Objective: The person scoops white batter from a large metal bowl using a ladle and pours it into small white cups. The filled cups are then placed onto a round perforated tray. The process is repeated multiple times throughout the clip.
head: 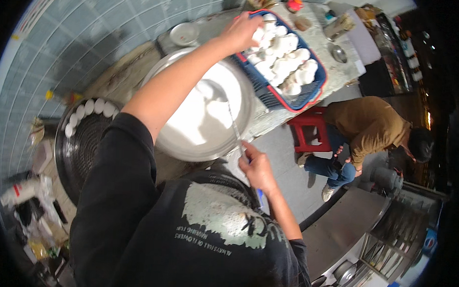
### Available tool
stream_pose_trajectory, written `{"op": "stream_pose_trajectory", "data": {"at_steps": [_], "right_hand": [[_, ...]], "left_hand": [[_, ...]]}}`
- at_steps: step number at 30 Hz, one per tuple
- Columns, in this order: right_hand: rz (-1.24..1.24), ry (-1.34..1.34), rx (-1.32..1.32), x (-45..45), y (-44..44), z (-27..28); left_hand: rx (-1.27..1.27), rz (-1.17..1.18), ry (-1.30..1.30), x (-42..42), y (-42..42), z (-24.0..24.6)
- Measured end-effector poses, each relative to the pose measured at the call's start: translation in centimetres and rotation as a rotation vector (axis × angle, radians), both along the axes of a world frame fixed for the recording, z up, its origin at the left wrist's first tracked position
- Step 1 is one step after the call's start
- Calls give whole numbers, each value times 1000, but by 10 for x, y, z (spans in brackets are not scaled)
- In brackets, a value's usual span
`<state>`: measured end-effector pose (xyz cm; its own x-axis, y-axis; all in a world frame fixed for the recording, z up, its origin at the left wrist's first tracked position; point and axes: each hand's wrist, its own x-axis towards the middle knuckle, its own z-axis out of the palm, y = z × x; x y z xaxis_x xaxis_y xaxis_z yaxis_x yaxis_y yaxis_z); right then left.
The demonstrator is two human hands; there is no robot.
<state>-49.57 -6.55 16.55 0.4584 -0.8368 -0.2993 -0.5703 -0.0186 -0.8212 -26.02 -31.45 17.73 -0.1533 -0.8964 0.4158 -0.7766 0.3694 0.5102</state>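
Note:
My left hand (pixel 243 32) reaches across to the near-left corner of a blue plastic basket (pixel 267 91) with a red rim. Its fingers touch the white lumpy pieces (pixel 288 47) heaped there; whether they grip one is hard to see. Below my left forearm stands a wide round metal basin (pixel 204 156) with a bright white content, partly overexposed. The long metal handle of a ladle (pixel 234 122) slants into this basin, its bowl end among pale rounded shapes. My right hand (pixel 257 165) is closed around the handle's near end, beside the basin's rim.
White egg-shaped pieces (pixel 89 107) line the edge of a dark round pan (pixel 71 164) at left. A white bowl (pixel 184 33) stands behind the basin. Beyond the counter (pixel 331 63), a person (pixel 366 121) sits on a red plastic stool (pixel 309 131). A metal worktop (pixel 344 223) is at lower right.

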Motion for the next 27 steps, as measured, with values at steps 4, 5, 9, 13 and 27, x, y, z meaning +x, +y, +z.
{"op": "stream_pose_trajectory", "data": {"at_steps": [4, 5, 9, 13, 27], "right_hand": [[-25, 5, -54, 10, -10, -21], [-5, 16, -64, 14, -13, -26], [84, 35, -76, 23, -14, -47], [-46, -198, 431, 36, -5, -27], [-247, -663, 655, 2, 11, 60]], "left_hand": [[232, -86, 772, 34, 50, 34], [288, -95, 964, 44, 76, 40], [399, -180, 1571, 86, 172, 42], [450, -297, 1840, 133, 251, -1], [418, 213, 1132, 116, 290, -59]]}}
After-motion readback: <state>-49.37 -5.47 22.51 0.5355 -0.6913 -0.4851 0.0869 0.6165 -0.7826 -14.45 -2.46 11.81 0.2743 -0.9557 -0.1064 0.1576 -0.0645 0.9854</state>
